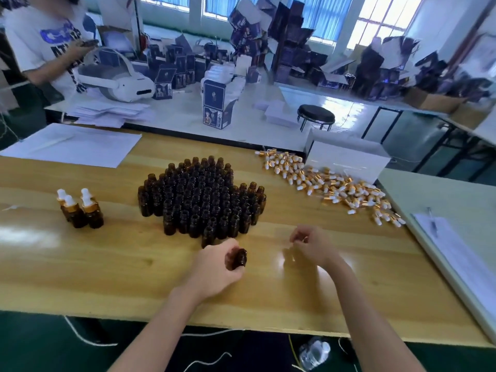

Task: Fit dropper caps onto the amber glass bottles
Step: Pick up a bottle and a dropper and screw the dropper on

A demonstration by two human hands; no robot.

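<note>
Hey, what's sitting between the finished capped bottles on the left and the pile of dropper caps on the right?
Between them stands the big cluster of uncapped amber bottles, upright on the wooden table, as the head view shows.

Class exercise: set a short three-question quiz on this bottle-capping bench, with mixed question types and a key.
1. True or false: the left hand holds an uncapped amber bottle.
2. The loose dropper caps lie on which side of the uncapped bottle cluster? A left; B right; C on top.
3. Fill in: ___ capped bottles stand at the far left.
Key: 1 true; 2 B; 3 four.
</note>
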